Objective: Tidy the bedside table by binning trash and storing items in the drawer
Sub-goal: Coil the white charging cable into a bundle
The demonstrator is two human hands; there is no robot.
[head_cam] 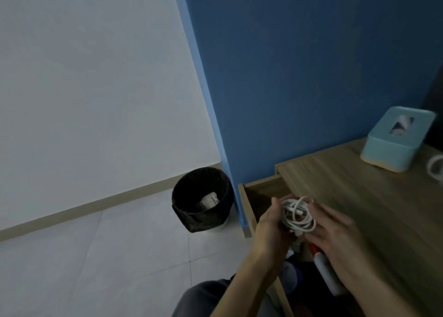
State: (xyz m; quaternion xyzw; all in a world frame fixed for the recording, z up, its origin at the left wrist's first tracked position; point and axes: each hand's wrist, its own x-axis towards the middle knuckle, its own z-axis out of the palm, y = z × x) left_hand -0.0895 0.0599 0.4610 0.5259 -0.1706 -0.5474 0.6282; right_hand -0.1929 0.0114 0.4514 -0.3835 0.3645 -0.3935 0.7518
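Left hand (271, 225) grips coiled cable (298, 214), right hand (335, 230) flat against it

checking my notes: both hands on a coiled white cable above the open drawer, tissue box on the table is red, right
The tissue box is light blue, not red; the head view shows it. Otherwise right: left hand and right hand on the coiled white cable above the open drawer.
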